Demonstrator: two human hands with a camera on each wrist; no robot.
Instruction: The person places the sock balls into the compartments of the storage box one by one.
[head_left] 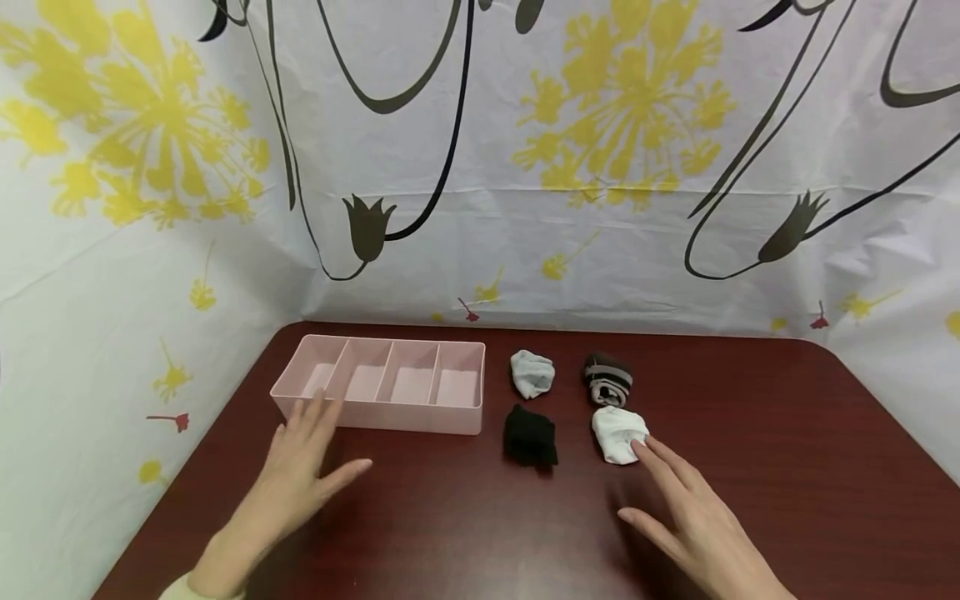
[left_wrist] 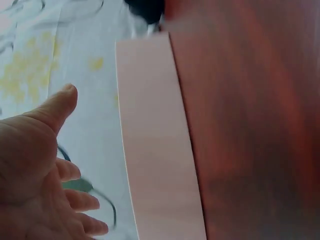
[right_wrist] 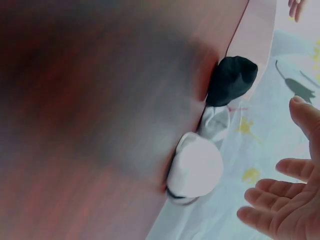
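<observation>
My left hand (head_left: 292, 475), fingers spread, is just in front of a pink divided box (head_left: 420, 417), its fingertips overlapping the front wall in the head view. Nothing lies in its grasp. On the right, my right hand (head_left: 693, 517) reaches toward a white balled sock (head_left: 618, 433), the index fingertip right at its edge in the head view. The right wrist view has the relaxed fingers (right_wrist: 275, 195) apart from that sock (right_wrist: 197, 165). Behind it sits a brown and grey striped balled sock (head_left: 608, 379). A black one (head_left: 529, 436) and a light grey one (head_left: 532, 373) lie nearer the box.
The dark red-brown table (head_left: 450, 517) has rounded far corners. Along its back and left side hangs a white cloth (head_left: 465, 250) with yellow flowers and dark stems. The box has several compartments in a row, and its right end stands close to the grey and black socks.
</observation>
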